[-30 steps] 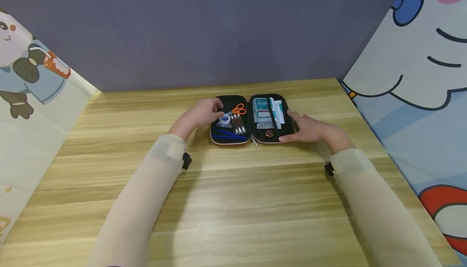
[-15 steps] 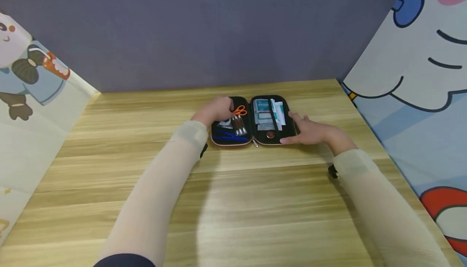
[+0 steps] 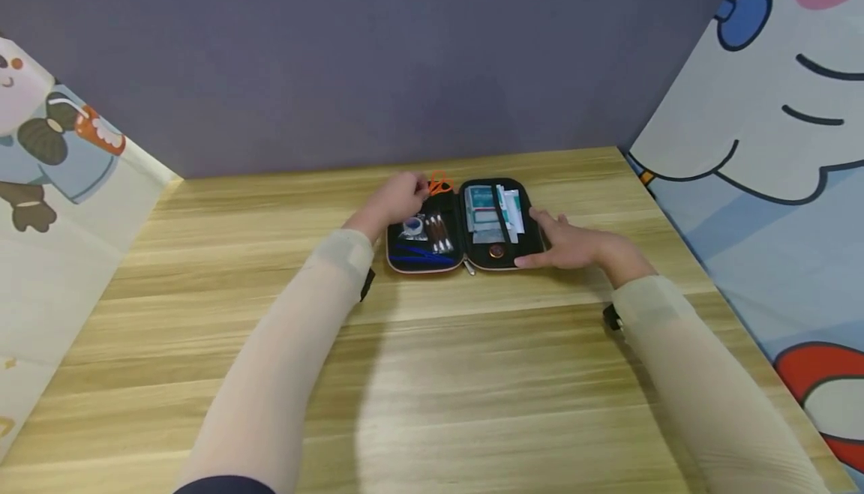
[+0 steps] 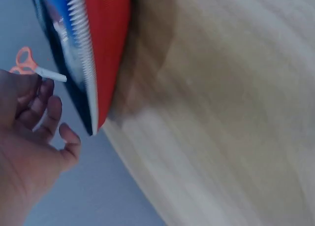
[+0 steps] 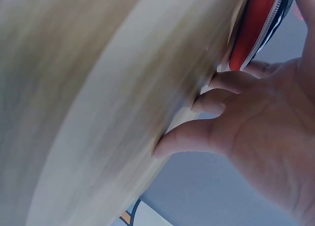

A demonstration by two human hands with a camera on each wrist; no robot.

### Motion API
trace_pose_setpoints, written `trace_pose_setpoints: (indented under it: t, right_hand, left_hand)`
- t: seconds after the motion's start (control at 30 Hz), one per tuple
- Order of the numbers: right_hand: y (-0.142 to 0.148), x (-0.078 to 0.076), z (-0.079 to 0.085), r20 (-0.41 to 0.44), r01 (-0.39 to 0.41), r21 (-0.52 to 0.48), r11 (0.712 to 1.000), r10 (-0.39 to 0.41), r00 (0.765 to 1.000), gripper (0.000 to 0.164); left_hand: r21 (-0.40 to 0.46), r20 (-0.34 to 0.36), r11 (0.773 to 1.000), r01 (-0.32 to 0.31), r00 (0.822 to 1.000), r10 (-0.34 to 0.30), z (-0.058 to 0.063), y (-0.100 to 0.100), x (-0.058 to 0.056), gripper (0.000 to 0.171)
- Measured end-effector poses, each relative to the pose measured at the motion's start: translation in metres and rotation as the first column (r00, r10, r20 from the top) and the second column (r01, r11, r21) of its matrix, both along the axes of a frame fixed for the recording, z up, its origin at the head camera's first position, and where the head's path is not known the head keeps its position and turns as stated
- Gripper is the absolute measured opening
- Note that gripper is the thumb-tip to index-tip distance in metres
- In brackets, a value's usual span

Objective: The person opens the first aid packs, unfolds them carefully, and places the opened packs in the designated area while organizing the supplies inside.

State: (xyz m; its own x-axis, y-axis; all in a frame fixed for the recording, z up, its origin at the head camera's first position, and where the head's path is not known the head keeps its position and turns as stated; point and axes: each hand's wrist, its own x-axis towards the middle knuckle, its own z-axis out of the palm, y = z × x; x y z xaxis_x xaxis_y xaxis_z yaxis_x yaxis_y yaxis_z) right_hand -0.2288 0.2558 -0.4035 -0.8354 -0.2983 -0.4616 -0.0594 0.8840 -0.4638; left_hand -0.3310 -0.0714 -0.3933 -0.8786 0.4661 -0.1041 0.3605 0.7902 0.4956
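In the head view a black-lined zip case [image 3: 445, 265] lies unfolded on the table, red outside in the wrist views. My left hand [image 3: 391, 202], over the case's back left, pinches small orange-handled scissors [image 3: 441, 187]. The left wrist view shows the scissors [image 4: 30, 66] above the case with their pale blade tilted toward it. My right hand [image 3: 574, 243] rests at the case's right edge, fingers spread. In the right wrist view, several fingertips [image 5: 160, 149] reach down to the table beside the red shell [image 5: 251, 31].
The left half holds a tape roll [image 3: 412, 226], cotton swabs [image 3: 439, 234] and blue tweezers [image 3: 424, 256]. Packets [image 3: 481, 205] sit under a strap on the right half, above a small round item [image 3: 496, 251]. A grey partition [image 3: 405, 59] stands behind the wooden table [image 3: 472, 374].
My left hand reached into the case's left half, took hold of the scissors and lifted them up toward the back. My right hand has stayed at the case's right edge.
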Motion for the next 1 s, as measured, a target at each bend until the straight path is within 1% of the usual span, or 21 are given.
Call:
trace_pose_setpoints:
  t: [0.07, 0.13, 0.23, 0.27, 0.33, 0.4, 0.47, 0.57, 0.63, 0.7, 0.77, 0.83, 0.9, 0.93, 1.0]
  right_hand:
    - [0.000, 0.000, 0.000, 0.003, 0.001, -0.001, 1.000, -0.001, 1.000, 0.129]
    - [0.000, -0.001, -0.001, 0.003, -0.004, 0.002, 1.000, 0.004, 1.000, 0.129]
    - [0.000, -0.001, -0.001, 0.007, -0.008, 0.006, 1.000, 0.008, 1.000, 0.129]
    - [0.000, -0.002, -0.001, 0.006, -0.013, 0.007, 1.000, 0.013, 1.000, 0.129]
    - [0.000, -0.002, 0.000, 0.007, -0.019, 0.006, 1.000, 0.019, 1.000, 0.129]
    - [0.000, -0.002, 0.000, 0.005, -0.020, 0.004, 1.000, 0.020, 1.000, 0.130]
    - [0.000, -0.002, 0.002, 0.002, -0.019, 0.002, 1.000, 0.019, 1.000, 0.130]
    - [0.001, -0.002, 0.003, 0.002, -0.010, 0.002, 1.000, 0.010, 1.000, 0.129]
    - [0.001, -0.002, 0.004, 0.003, -0.005, 0.003, 1.000, 0.005, 1.000, 0.129]
    - [0.002, -0.002, 0.002, 0.003, -0.005, 0.004, 1.000, 0.005, 1.000, 0.128]
    - [0.002, -0.001, 0.000, 0.001, -0.009, 0.002, 1.000, 0.009, 1.000, 0.129]
    - [0.002, -0.001, -0.003, -0.005, -0.016, -0.001, 1.000, 0.016, 1.000, 0.129]
    - [0.002, -0.001, -0.004, -0.006, -0.015, -0.004, 1.000, 0.015, 1.000, 0.129]
    - [0.002, -0.001, -0.005, -0.007, -0.015, -0.004, 1.000, 0.015, 1.000, 0.129]
    - [0.003, -0.001, -0.006, -0.007, -0.011, -0.004, 1.000, 0.011, 1.000, 0.129]
  left_hand:
    - [0.027, -0.034, 1.000, 0.008, 0.999, -0.007, 0.004, -0.002, 0.000, 0.021]
    - [0.025, -0.067, 0.999, 0.027, 0.997, -0.025, 0.011, -0.006, 0.000, 0.024]
    - [-0.020, -0.092, 0.997, 0.072, 0.993, -0.073, 0.021, -0.012, 0.001, 0.023]
    - [-0.039, -0.089, 0.995, 0.090, 0.992, -0.093, 0.024, -0.015, 0.003, 0.022]
    - [-0.079, -0.057, 0.987, 0.138, 0.988, -0.142, 0.029, -0.020, 0.008, 0.021]
    - [-0.099, -0.001, 0.977, 0.187, 0.982, -0.188, 0.032, -0.023, 0.014, 0.020]
    - [-0.111, 0.062, 0.964, 0.243, 0.970, -0.237, 0.033, -0.025, 0.022, 0.020]
    - [-0.115, 0.137, 0.941, 0.318, 0.943, -0.302, 0.032, -0.023, 0.030, 0.020]
    - [-0.113, 0.157, 0.924, 0.365, 0.925, -0.346, 0.030, -0.021, 0.033, 0.020]
    - [-0.096, 0.169, 0.915, 0.392, 0.912, -0.373, 0.028, -0.019, 0.033, 0.021]
    - [-0.059, 0.187, 0.911, 0.408, 0.901, -0.392, 0.026, -0.018, 0.031, 0.020]
    - [-0.024, 0.213, 0.912, 0.410, 0.893, -0.396, 0.024, -0.018, 0.030, 0.018]
    - [-0.008, 0.218, 0.914, 0.405, 0.893, -0.393, 0.022, -0.017, 0.027, 0.016]
    - [-0.013, 0.207, 0.918, 0.396, 0.900, -0.385, 0.022, -0.017, 0.026, 0.015]
    - [-0.066, 0.148, 0.925, 0.375, 0.920, -0.362, 0.020, -0.017, 0.024, 0.015]
